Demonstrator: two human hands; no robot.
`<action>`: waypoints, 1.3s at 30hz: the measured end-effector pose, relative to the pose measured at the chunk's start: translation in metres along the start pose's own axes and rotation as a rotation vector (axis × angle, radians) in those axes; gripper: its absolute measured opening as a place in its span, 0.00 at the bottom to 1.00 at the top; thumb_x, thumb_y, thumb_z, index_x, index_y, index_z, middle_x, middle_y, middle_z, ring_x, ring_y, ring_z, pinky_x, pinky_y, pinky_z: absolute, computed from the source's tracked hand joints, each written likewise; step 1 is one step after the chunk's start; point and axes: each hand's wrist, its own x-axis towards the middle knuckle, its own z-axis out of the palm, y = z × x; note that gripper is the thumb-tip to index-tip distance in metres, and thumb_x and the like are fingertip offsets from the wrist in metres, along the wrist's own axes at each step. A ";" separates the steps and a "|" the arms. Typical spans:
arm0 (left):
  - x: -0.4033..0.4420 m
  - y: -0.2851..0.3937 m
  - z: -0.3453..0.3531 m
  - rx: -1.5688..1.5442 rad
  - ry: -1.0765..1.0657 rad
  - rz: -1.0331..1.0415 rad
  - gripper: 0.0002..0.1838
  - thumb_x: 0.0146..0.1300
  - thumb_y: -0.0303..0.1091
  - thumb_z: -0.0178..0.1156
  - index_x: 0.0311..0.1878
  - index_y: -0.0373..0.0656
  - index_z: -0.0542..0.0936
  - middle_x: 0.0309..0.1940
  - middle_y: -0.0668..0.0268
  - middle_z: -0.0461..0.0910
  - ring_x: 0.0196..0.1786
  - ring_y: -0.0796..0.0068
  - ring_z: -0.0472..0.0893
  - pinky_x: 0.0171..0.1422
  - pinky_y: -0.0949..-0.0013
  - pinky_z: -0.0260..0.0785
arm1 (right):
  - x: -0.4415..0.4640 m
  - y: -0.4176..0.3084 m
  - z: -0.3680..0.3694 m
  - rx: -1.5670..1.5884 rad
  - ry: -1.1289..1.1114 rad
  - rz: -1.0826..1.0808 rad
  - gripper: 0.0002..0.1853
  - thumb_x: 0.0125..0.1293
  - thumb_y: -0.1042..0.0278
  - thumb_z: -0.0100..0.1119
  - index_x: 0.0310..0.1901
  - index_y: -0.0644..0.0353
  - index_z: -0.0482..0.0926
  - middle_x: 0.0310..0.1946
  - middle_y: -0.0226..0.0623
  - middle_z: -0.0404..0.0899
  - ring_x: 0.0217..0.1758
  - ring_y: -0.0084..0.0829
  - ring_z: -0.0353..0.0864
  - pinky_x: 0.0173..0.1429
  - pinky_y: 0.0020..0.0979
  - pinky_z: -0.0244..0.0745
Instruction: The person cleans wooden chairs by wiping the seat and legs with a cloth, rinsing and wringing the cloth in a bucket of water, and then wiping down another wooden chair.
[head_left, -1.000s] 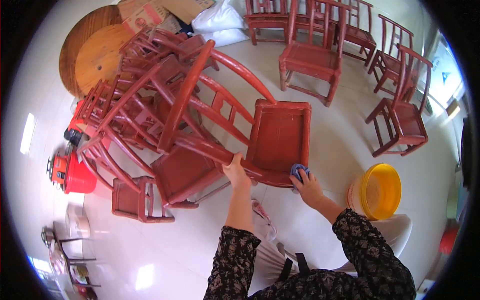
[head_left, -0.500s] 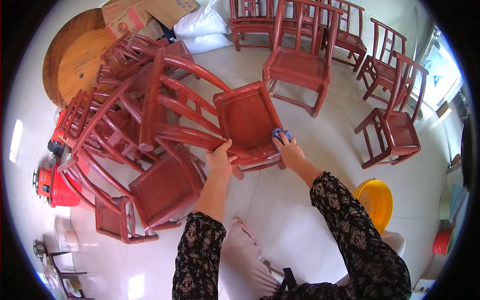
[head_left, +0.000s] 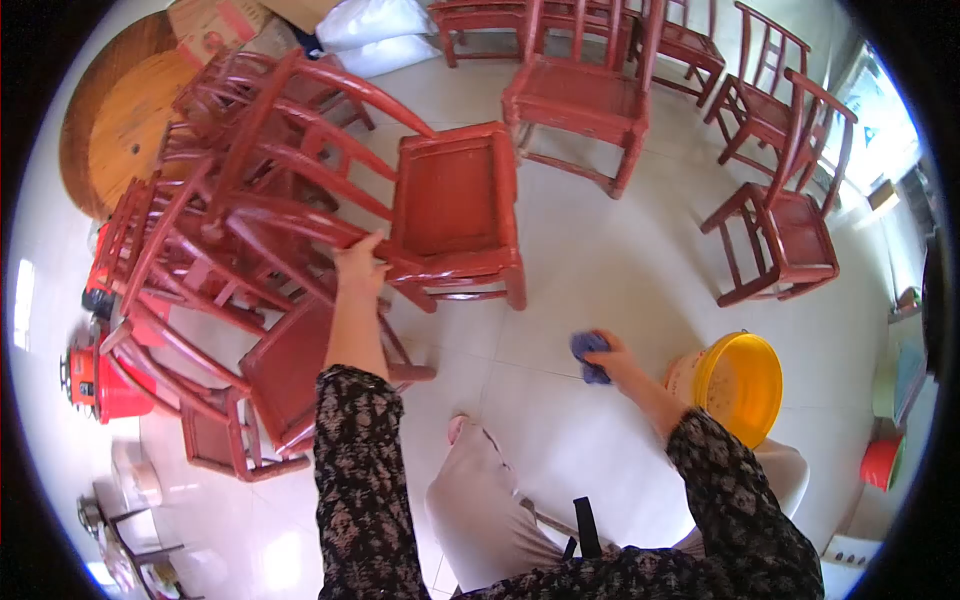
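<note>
A red wooden chair [head_left: 452, 195] stands in front of me, its seat facing up and its back toward the left. My left hand [head_left: 361, 262] is on the rail of its back, beside the seat, with the fingers around the wood. To the right, my right hand [head_left: 612, 362] is closed on a blue cloth [head_left: 590, 358], held above the floor and apart from the chair. Just right of that hand is a yellow bucket [head_left: 742, 390], with its opening in view.
Red chairs [head_left: 290, 375] are piled at the left beside round wooden tabletops [head_left: 115, 130]. More chairs [head_left: 585, 95] stand at the back and right. White sacks [head_left: 375, 35] lie at the back. A red tub [head_left: 122, 385] is at the far left.
The chair in front of me has moved left and stands straighter. My right hand has left its seat edge with the cloth and come back toward the bucket. My left hand has moved left with the chair.
</note>
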 end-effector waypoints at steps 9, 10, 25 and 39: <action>-0.071 -0.084 -0.190 1.053 0.472 0.784 0.29 0.47 0.38 0.69 0.52 0.39 0.71 0.52 0.53 0.67 0.55 0.53 0.66 0.59 0.55 0.59 | -0.150 -0.002 -0.066 0.260 0.185 0.262 0.19 0.56 0.69 0.57 0.50 0.62 0.72 0.38 0.37 0.78 0.36 0.31 0.80 0.37 0.30 0.77; -0.083 -0.084 -0.217 1.118 0.594 0.733 0.30 0.47 0.39 0.69 0.53 0.40 0.70 0.53 0.52 0.66 0.57 0.52 0.65 0.61 0.53 0.57 | -0.159 0.000 -0.072 0.273 0.179 0.260 0.17 0.57 0.68 0.56 0.49 0.62 0.72 0.38 0.36 0.79 0.34 0.31 0.80 0.36 0.31 0.77; -0.059 -0.057 -0.313 2.189 -0.194 0.415 0.11 0.60 0.31 0.51 0.44 0.41 0.75 0.43 0.54 0.72 0.44 0.51 0.79 0.46 0.58 0.75 | -0.266 0.006 -0.063 0.173 0.319 0.164 0.17 0.55 0.76 0.54 0.48 0.67 0.72 0.38 0.40 0.78 0.39 0.33 0.80 0.47 0.32 0.75; -0.187 -0.091 -0.143 1.940 -0.480 0.197 0.20 0.50 0.46 0.60 0.40 0.40 0.82 0.41 0.53 0.81 0.47 0.55 0.80 0.50 0.57 0.72 | -0.277 0.024 -0.075 0.336 0.339 0.004 0.15 0.57 0.73 0.55 0.46 0.67 0.73 0.34 0.38 0.78 0.32 0.30 0.80 0.35 0.28 0.77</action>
